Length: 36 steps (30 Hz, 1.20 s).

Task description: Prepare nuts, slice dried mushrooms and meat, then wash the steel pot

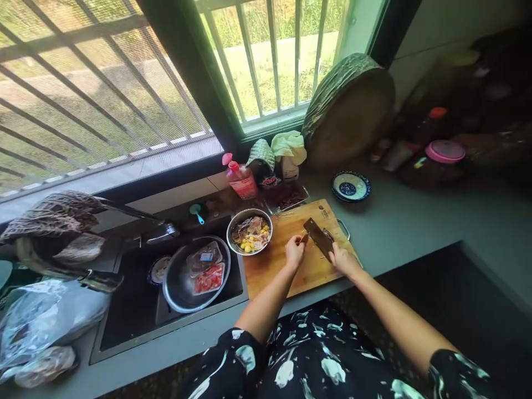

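On the grey counter (415, 221), a rectangular bamboo cutting board (270, 266) lies at the front edge beside the black sink (124, 321). The right hand (344, 260) grips a dark broad-bladed cleaver (318, 237) over the board. The left hand (294, 252) pinches a small food piece, too small to identify, against the blade, fingers closed on it.
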Each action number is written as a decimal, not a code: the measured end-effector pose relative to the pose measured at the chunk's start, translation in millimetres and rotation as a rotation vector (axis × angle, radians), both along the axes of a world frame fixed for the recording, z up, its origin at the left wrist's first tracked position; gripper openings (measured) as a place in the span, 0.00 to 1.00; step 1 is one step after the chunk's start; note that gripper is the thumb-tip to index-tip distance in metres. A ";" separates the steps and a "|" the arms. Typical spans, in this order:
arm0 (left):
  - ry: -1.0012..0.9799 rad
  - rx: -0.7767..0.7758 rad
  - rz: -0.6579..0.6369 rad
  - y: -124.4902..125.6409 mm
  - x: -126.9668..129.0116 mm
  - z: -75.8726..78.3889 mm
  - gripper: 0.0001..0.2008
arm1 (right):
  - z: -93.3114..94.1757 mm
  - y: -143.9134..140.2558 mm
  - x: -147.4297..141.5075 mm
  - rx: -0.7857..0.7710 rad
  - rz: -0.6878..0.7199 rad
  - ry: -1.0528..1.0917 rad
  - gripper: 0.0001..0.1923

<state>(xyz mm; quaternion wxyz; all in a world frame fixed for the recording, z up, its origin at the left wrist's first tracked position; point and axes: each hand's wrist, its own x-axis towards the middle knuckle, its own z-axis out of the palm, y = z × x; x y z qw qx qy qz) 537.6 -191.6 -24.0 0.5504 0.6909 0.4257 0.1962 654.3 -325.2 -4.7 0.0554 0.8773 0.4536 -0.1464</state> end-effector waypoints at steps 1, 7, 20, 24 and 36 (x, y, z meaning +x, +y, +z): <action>0.004 0.195 -0.061 -1.0 -1.5 -7.2 0.06 | 1.0 0.2 0.4 -0.005 -0.007 0.005 0.14; 0.080 0.843 -0.477 -3.9 -38.6 -32.4 0.08 | 7.3 -2.4 0.2 -0.019 -0.005 0.023 0.13; 0.070 0.835 -0.413 -12.9 -31.2 -58.9 0.14 | 12.4 21.7 -19.0 -0.005 0.293 0.060 0.15; 0.052 0.818 -0.385 -11.3 -33.0 -67.2 0.14 | 11.6 27.1 -20.4 0.005 0.332 0.077 0.15; -0.050 0.879 -0.353 -7.0 -33.7 -81.9 0.13 | 9.5 27.9 -13.8 -0.178 0.333 0.109 0.10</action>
